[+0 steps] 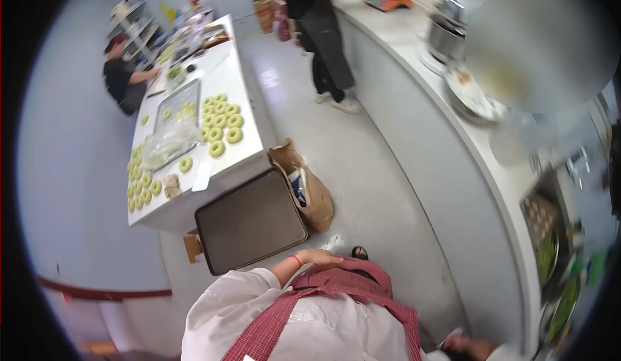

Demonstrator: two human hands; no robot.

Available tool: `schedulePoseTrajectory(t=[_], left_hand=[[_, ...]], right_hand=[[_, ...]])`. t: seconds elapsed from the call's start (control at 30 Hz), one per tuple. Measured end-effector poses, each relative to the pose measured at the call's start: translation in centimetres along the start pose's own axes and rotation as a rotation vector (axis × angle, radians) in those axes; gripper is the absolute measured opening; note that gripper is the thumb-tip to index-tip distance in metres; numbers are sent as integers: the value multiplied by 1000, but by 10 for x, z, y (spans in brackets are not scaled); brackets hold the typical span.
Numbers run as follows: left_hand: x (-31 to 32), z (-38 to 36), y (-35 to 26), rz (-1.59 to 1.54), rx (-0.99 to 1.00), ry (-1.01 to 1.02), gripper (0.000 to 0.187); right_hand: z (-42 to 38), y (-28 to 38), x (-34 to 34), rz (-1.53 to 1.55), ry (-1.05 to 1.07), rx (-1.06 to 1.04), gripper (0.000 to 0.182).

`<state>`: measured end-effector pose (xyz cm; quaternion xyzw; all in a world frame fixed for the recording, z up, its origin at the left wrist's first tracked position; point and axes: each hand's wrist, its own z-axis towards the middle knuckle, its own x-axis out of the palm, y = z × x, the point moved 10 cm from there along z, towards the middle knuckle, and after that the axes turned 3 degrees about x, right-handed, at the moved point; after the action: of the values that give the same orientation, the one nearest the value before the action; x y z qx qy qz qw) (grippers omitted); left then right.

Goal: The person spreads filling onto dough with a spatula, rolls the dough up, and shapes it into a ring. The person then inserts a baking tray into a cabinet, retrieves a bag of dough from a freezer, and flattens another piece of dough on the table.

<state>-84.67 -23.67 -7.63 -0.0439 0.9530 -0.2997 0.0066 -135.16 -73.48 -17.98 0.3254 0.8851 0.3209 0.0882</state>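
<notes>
One flat left grip (318,257) against red apron (376,279)

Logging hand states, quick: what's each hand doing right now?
Left hand: against the red apron; whether it grips it cannot be told.
Right hand: near the bottom edge, blurred; open or closed cannot be told.

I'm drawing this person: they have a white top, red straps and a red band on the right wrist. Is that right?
Not quite: the head view shows the red band on the wrist of the left hand. The white top and red straps are right.
</notes>
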Motion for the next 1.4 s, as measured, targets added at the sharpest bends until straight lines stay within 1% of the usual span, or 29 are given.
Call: schedulePoseTrajectory(t=[0.07, 0.1, 0.17, 0.2, 0.23, 0.27, 0.33, 0.4, 0.43, 0.47, 0.5, 0.53, 0.57, 0.6, 0.67, 0.7, 0.73, 0.77, 0.8, 0.83, 0.87, 0.93, 1.0, 1.07, 1.13, 1.2, 1.27, 1.33, 1.4], left_hand=[[-39, -42, -51, -93, 47, -285, 68], [-62, -29, -40, -153, 197, -469, 64], [-97, -15, -20, -225, 308, -704, 61], [-98, -2, 3, -286, 251, -730, 59], [-99, 7, 21, -321, 203, -771, 58], [-100, 15, 39, -357, 154, -810, 57], [-130, 17, 42, -19, 407, -937, 57], [-145, 33, 62, -183, 73, -753, 54], [-141, 37, 68, -188, 79, -760, 54], [-149, 32, 84, -262, -18, -826, 51], [-214, 31, 90, -338, -96, -925, 49], [-244, 23, 85, -451, -141, -976, 48], [-260, 18, 77, -565, -187, -1024, 47], [-285, 35, 86, -572, -110, -1147, 46], [-352, 22, 57, -745, 8, -1244, 45], [-388, 8, 41, -771, 43, -1337, 43], [-417, 16, 31, -906, 127, -1308, 42], [-440, 22, 21, -1039, 214, -1276, 40], [-458, 22, 13, -1054, 208, -1285, 40], [-479, 17, -3, -925, 249, -1317, 37], [-499, 10, -14, -794, 288, -1345, 35], [-536, -3, -15, -812, 259, -1410, 37], [-573, -13, -12, -829, 227, -1473, 39], [-578, -6, 3, -983, 114, -1433, 38], [-603, -6, 26, -1013, 68, -1530, 37], [-627, -12, 45, -1117, 83, -1628, 36], [-638, -21, 49, -1176, 93, -1720, 36], [-678, -60, 54, -1258, 86, -1840, 35], [-686, -119, 26, -1287, -158, -1736, 32]], right_hand=[[34, 40, -81, 174, -250, 141, 16], [60, 63, -138, 235, -372, 208, 17], [143, 111, -233, 351, -630, 323, 17], [194, 139, -244, 433, -772, 376, 18], [307, 65, -237, 515, -916, 424, 18], [252, 63, -317, 475, -908, 418, 18], [255, 227, -399, 668, -887, 312, 17], [269, 278, -483, 659, -930, 255, 17], [270, 297, -501, 692, -968, 205, 18], [276, 327, -521, 682, -971, 201, 18], [303, 393, -580, 798, -962, 134, 19], [319, 434, -599, 920, -929, 108, 21], [345, 464, -604, 1222, -828, -7, 22], [374, 490, -603, 1517, -706, -124, 24], [435, 575, -600, 1662, -190, -371, 25], [447, 626, -587, 1485, 13, -268, 27], [445, 676, -573, 1301, 209, -167, 28], [434, 707, -573, 1290, 220, -142, 28], [424, 726, -571, 1092, 194, -53, 30], [418, 736, -572, 893, 169, 31, 31], [418, 750, -586, 845, 170, 15, 32], [445, 770, -623, 897, 335, 133, 33], [490, 785, -678, 704, 298, 229, 34], [540, 776, -752, 149, 23, 308, 33], [586, 847, -808, -668, -293, 198, 36], [657, 883, -810, -1247, -213, -229, 32], [685, 908, -785, -1196, 223, 148, 31], [760, 1018, -779, -1160, 77, -282, 32], [749, 1122, -763, -865, -281, -620, 35]])
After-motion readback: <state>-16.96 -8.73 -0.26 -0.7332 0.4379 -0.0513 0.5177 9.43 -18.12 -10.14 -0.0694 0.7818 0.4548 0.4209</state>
